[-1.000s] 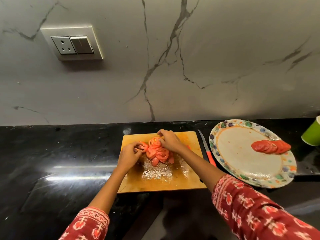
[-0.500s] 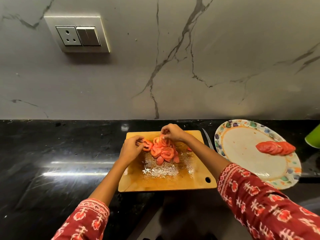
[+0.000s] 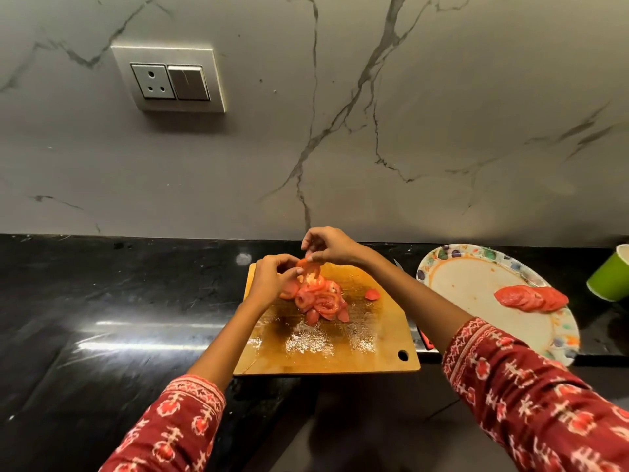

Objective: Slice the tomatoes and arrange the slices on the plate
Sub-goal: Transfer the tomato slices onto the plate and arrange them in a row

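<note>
A pile of red tomato slices (image 3: 320, 299) lies on the wet wooden cutting board (image 3: 357, 349). My right hand (image 3: 332, 247) pinches one tomato slice (image 3: 311, 269) lifted just above the pile. My left hand (image 3: 272, 279) sits at the pile's left edge, fingers curled against the slices and touching the lifted slice. One loose slice (image 3: 372, 294) lies apart on the board. The patterned plate (image 3: 466, 287) stands to the right with a row of overlapped slices (image 3: 531, 298) on its right side.
A knife with a red handle (image 3: 427, 340) lies between board and plate, mostly hidden by my right forearm. A green cup (image 3: 611, 277) stands at the far right. The counter (image 3: 119, 301) is black; a wall socket (image 3: 168, 80) is above.
My right hand has risen from the pile with a slice pinched in its fingers. My left hand has shifted slightly toward that slice. The view has tilted a little.
</note>
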Motion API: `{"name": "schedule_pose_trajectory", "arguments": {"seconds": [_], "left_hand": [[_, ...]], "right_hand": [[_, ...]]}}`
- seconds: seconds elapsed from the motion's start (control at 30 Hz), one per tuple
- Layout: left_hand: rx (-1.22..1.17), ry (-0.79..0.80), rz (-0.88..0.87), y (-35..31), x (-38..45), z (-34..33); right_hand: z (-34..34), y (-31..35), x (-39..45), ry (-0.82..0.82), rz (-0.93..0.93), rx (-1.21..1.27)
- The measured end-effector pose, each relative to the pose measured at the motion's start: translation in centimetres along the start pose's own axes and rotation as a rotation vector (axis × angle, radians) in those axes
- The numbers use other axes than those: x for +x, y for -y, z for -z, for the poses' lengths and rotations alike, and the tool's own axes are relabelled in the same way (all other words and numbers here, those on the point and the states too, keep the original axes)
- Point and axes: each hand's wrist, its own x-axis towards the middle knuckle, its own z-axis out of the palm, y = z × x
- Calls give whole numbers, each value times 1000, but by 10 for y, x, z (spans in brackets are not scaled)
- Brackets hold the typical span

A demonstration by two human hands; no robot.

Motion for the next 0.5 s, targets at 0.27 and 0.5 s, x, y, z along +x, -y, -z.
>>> {"name": "schedule_pose_trajectory", "arguments": {"seconds": [0.27,0.5], "left_hand": [[8,-94,90,20,-25,1],[16,-159,137,27,-37,-4]], "right_hand": [[-24,-43,-29,-45,-133,-214],[-55,-58,-41,-28,-290,-342]]}}
